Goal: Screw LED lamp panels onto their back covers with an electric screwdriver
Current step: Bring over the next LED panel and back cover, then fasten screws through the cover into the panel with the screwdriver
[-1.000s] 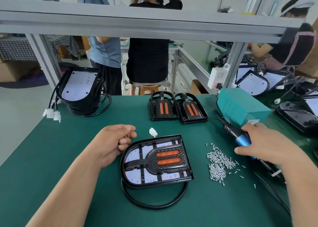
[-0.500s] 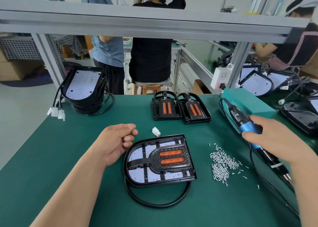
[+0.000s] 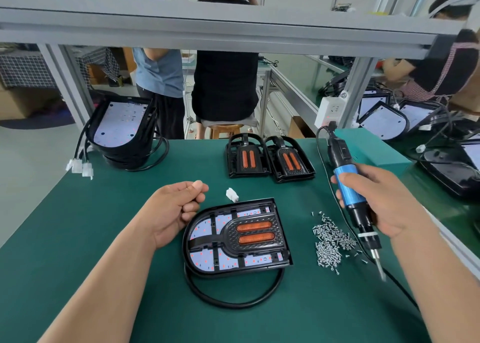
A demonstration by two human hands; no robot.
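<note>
Green-matted bench point(image 3: 78, 238) under a grey aluminium-profile frame point(image 3: 233, 28), with a white socket block point(image 3: 330, 111) at its right post. Behind it: pale grey floor point(image 3: 26, 155), one person in black point(image 3: 224, 82) seated on a wooden stool point(image 3: 225, 129), another in a blue shirt point(image 3: 161, 75) standing beside. Cardboard boxes point(image 3: 15, 103) far left, another green bench point(image 3: 298, 69) runs back on the right; lighting even and diffuse.

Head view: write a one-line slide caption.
Right hand grips the screwdriver beside loose screws; left hand curled next to the lamp panel.
</note>
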